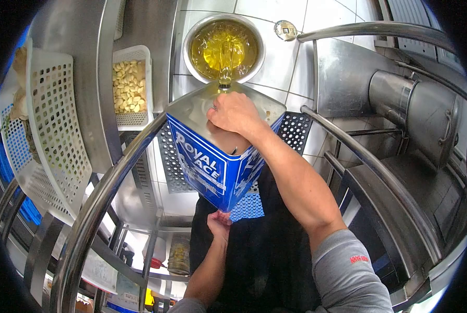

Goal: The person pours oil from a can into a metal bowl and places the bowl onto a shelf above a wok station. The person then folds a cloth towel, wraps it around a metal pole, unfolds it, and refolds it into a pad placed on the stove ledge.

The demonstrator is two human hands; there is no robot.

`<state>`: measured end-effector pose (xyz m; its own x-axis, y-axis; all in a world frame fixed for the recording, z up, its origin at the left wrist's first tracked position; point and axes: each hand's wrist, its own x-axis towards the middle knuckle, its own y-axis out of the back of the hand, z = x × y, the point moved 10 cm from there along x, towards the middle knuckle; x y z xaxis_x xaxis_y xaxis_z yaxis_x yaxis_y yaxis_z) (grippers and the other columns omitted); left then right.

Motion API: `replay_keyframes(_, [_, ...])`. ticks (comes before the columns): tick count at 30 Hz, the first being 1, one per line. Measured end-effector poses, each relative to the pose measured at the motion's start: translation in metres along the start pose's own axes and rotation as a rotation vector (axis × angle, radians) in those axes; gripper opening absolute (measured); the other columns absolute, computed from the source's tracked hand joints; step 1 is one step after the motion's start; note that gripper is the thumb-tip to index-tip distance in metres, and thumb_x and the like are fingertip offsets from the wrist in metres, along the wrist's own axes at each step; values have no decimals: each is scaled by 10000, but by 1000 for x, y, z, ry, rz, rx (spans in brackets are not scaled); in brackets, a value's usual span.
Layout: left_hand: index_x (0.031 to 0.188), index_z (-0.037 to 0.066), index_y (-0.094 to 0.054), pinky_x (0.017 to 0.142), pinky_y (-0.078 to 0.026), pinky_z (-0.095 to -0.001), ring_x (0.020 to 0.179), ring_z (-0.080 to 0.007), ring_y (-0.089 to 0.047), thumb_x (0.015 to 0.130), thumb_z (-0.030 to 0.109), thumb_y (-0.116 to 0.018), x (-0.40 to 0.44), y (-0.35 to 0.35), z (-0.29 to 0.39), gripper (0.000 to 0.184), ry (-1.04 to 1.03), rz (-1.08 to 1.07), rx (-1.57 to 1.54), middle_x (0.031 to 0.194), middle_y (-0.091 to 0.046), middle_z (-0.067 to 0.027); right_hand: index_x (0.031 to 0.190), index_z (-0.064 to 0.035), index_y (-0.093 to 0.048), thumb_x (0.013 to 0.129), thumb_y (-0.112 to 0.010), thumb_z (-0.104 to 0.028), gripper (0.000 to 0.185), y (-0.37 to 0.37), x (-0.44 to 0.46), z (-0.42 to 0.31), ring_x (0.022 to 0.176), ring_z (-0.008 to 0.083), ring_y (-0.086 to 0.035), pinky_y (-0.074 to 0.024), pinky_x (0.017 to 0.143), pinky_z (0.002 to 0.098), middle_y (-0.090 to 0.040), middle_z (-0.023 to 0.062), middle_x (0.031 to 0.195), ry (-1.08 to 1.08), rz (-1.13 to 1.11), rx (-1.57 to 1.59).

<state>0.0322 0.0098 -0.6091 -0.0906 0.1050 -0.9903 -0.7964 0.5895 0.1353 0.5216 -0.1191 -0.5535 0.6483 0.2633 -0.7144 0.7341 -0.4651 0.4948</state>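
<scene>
A large blue and silver oil tin (204,169) lettered "Royal Ace" is tilted forward in front of me. My right hand (236,112) is closed on its metal top, where the handle would be; the fingers hide the grip itself. Beneath the lower corner, my left hand (219,224) is closed on the tin's bottom edge. Yellow oil (226,65) streams from the spout into a round metal bowl (187,55) on the tiled floor. Oil covers much of the bowl's inside, and its surface is rippled.
Left of me, a white basket (150,78) holds peeled garlic cloves, beside a larger perforated white basket (56,130). Metal rails (105,172) run along both sides. A round floor drain (285,30) lies right of the bowl. Black perforated mat (296,128) shows behind the tin.
</scene>
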Motion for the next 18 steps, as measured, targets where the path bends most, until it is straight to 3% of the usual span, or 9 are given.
replay_keyframes(3, [835,93,-610,567,-417,-318,692,-213,-669,826,305,-494,-10,-7,5,242,-17,34,17,759,-682,-54,904,0,-748,843,-587,-325,368,1,1,-1,931,405,-702,-564,840,473,-721,247,952,25,25,1])
replay_keyframes(18, [892,90,-635,493,-386,-279,673,-188,-653,809,335,-460,21,9,-18,313,48,-39,-75,868,-733,-76,884,-3,-750,844,-584,-324,364,3,-3,-5,896,403,-711,-573,819,473,-726,236,911,11,41,-19])
